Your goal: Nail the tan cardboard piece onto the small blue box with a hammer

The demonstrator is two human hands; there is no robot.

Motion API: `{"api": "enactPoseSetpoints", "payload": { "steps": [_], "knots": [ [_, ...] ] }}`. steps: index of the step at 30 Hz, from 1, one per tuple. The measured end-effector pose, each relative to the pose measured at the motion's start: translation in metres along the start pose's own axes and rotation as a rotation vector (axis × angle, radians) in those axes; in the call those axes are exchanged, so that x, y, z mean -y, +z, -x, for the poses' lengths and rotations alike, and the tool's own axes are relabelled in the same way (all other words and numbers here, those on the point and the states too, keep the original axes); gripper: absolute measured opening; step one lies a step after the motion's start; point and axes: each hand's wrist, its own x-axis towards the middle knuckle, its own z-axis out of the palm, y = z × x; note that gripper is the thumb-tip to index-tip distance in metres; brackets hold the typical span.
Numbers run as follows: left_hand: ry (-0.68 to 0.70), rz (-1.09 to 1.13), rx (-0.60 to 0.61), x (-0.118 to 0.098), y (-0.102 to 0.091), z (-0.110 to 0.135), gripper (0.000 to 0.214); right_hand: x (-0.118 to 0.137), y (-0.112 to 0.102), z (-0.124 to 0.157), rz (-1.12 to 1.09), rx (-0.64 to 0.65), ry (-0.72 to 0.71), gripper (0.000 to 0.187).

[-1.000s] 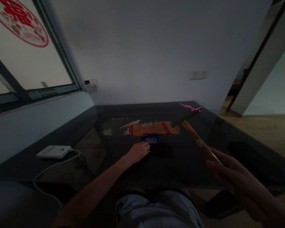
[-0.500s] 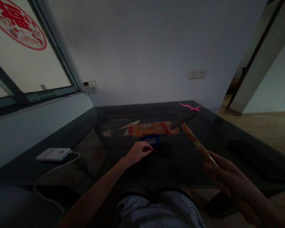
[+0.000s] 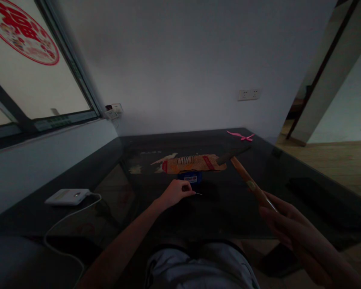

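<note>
My left hand is closed in a pinch above the dark table, with a thin, light nail sticking out to the right of its fingertips. My right hand grips the wooden handle of a hammer. The grey hammer head tilts up and away, in front of the right end of a brown patterned packet with red bands. Just beyond my left fingers sits a small blue box with a pale label, close to the packet's near edge.
A white power bank with a white cable lies at the left of the black tabletop. A pink ribbon rests at the far right corner, and a dark flat object on the right. Wall sockets are behind.
My left hand and the nail have shifted very slightly to the right. The hammer has moved only a touch and stays in my right hand.
</note>
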Motion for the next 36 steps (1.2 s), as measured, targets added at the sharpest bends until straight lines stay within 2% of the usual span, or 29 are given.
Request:
{"api": "enactPoseSetpoints", "payload": {
  "steps": [9,15,18,21,24,29,33,36],
  "knots": [
    [-0.004,0.227,-0.053,-0.010,-0.006,-0.008,0.019,0.006,0.005,0.004,-0.018,-0.004,0.001,0.078],
    [-0.119,0.620,0.015,-0.023,-0.004,-0.005,0.026,-0.003,-0.001,-0.002,-0.012,0.048,-0.012,0.080],
    [-0.141,0.678,-0.028,-0.028,-0.002,-0.006,0.029,-0.005,-0.002,-0.004,-0.046,0.069,-0.023,0.079],
    [-0.072,0.631,-0.106,-0.033,-0.005,-0.013,0.028,-0.005,-0.001,-0.005,-0.059,0.057,-0.023,0.078],
    [0.070,0.555,-0.208,-0.040,-0.016,-0.027,0.025,-0.004,0.000,-0.004,-0.045,0.030,-0.011,0.077],
    [0.295,0.145,-0.509,-0.044,-0.037,-0.072,0.012,0.001,0.003,-0.003,-0.059,0.024,-0.034,0.075],
    [0.319,-0.031,-0.532,-0.035,-0.046,-0.105,0.009,0.001,0.003,-0.004,-0.039,0.066,-0.033,0.077],
    [0.296,-0.110,-0.485,-0.027,-0.046,-0.115,0.007,-0.003,0.002,-0.006,-0.030,0.091,-0.037,0.078]
  ]
}}
